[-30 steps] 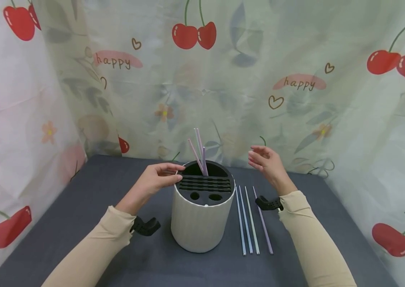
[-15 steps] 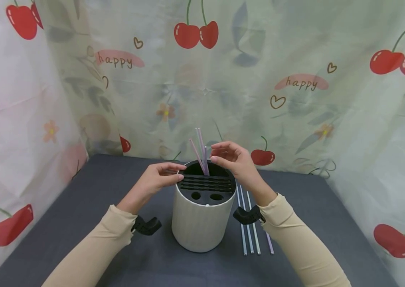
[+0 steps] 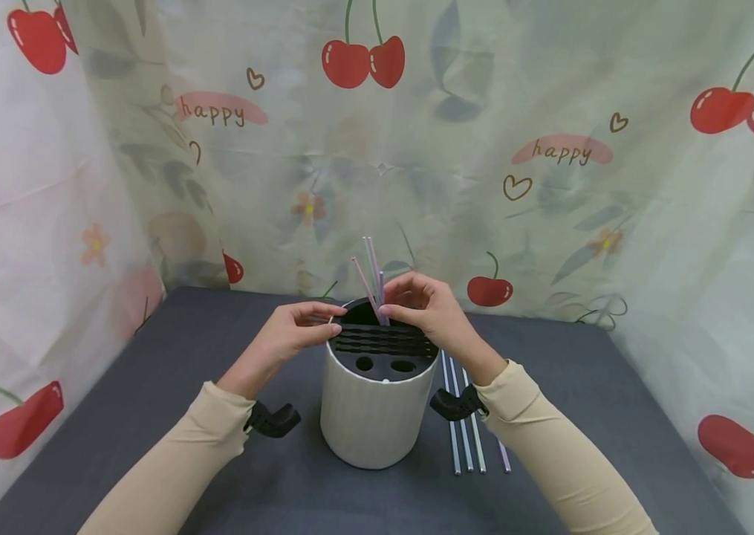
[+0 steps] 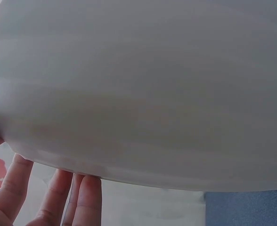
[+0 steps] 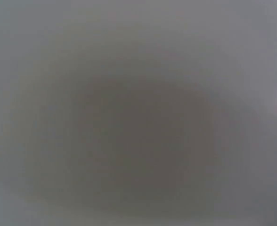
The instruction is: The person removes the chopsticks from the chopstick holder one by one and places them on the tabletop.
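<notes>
A white round utensil holder (image 3: 377, 420) with a black slotted insert (image 3: 383, 343) stands upright on the table. Several thin pink and purple straws (image 3: 365, 280) lean in its rear opening. My left hand (image 3: 293, 327) rests at the left rim, thumb toward the top and fingers extended; its fingers (image 4: 88, 200) meet the holder's outer wall in the left wrist view. My right hand (image 3: 430, 306) is over the rear opening, pinching a purple straw (image 3: 381, 286) low down between thumb and fingers. The right wrist view shows only a blurred pale surface.
Several blue, silver and purple straws (image 3: 455, 438) lie side by side on the dark table (image 3: 270, 490), right of the holder and partly under my right wrist. A printed curtain (image 3: 417, 163) encloses the back and sides.
My right hand has moved left from beyond the holder's right side to the standing straws, and its fingers have closed in on one. My left hand stays at the rim.
</notes>
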The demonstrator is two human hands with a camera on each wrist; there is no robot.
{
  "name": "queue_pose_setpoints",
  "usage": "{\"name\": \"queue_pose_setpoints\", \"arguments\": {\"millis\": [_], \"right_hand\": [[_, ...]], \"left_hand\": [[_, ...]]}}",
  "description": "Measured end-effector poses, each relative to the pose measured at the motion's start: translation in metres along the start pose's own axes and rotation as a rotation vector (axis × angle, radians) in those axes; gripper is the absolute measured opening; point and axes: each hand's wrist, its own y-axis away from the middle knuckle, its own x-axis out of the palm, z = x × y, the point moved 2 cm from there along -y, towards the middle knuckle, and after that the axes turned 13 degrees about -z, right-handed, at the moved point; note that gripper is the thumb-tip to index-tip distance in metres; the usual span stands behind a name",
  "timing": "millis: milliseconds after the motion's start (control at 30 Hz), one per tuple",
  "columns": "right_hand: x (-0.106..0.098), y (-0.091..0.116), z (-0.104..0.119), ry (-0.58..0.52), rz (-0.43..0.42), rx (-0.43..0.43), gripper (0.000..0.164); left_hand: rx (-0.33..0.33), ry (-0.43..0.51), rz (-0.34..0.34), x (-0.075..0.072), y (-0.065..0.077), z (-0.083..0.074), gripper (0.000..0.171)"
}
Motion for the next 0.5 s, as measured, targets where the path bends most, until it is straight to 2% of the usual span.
{"name": "queue_pose_setpoints", "arguments": {"millis": [200,300,400,500], "right_hand": [[0.001,0.000,0.002,0.019,0.001,-0.005,0.024],[-0.001,-0.001,0.003,-0.006,-0.011,-0.019,0.022],[-0.009,-0.003,0.008,-0.091,-0.046,-0.060,0.016],[-0.023,-0.006,0.023,-0.256,-0.127,-0.133,0.017]], "left_hand": [[0.000,0.007,0.001,0.000,0.000,0.000,0.041],[0.006,0.002,0.004,0.000,0.000,0.000,0.042],[0.010,-0.001,0.004,0.000,0.000,0.000,0.042],[0.013,0.000,0.006,-0.001,0.000,0.001,0.043]]}}
